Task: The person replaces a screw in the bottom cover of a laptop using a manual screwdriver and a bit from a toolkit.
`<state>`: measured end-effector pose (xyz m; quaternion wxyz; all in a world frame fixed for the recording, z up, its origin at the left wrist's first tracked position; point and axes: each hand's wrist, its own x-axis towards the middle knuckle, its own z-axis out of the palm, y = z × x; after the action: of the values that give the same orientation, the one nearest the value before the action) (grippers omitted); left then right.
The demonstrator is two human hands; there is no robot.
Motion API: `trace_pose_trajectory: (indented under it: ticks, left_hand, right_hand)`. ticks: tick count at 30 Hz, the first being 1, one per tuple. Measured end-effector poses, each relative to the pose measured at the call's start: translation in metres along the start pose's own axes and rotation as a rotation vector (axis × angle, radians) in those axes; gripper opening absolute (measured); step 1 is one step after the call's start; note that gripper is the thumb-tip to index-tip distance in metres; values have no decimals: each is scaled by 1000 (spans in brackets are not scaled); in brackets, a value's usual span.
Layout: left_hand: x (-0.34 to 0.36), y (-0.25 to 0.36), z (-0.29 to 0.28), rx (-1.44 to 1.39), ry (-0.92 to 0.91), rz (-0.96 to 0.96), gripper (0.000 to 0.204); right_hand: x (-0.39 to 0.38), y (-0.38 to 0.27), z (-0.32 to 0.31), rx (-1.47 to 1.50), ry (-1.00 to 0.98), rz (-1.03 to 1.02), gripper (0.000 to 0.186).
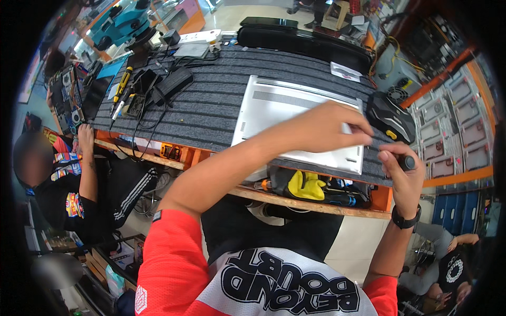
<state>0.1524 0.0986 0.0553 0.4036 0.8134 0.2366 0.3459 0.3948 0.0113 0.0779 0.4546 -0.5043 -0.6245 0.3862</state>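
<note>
A silver laptop [263, 113] lies upside down on the ribbed grey mat, with its vented bottom cover upward. My left hand [342, 129] reaches across it from the left, above its right edge. The thumb and fingers of that hand are bent toward each other in a pinch, slightly blurred, and whatever is between them is too small to make out. Just beyond the laptop's right side, my right hand [403, 176] is closed around a screwdriver [406, 162]. Its dark round handle end shows, while the rest is mostly hidden by the fingers.
An open drawer [380, 197] under the bench edge holds tools and a yellow-and-black item [307, 185]. A black device [391, 117] stands right of the laptop. Cables, a black adapter [173, 84] and a yellow screwdriver [123, 81] lie left. Another person's hand [86, 138] is at the bench's left end.
</note>
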Motion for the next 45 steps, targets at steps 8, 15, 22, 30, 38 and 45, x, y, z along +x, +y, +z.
trace_pose_trajectory:
  ticks: [8, 15, 22, 30, 38, 45]
  left_hand:
    - [-87, -112, -229, 704, 599, -363, 20]
    - [-72, -182, -262, 1082, 301, -405, 15]
    - [-65, -191, -272, 1108, 131, -477, 14]
    - [-55, -166, -262, 1136, 226, -300, 17]
    - [-36, -39, -62, -634, 410, -111, 15]
    - [-47, -35, -19, -1184, 363, -203, 13]
  right_hand:
    - [90, -14, 54, -140, -71, -68, 15]
    - [121, 35, 52, 83, 65, -32, 19]
    - [115, 50, 45, 46, -39, -10, 23]
    - [110, 48, 47, 61, 8, -94, 25]
    - [83, 17, 80, -118, 3, -532, 15]
    - [70, 6, 87, -251, 144, -825, 23]
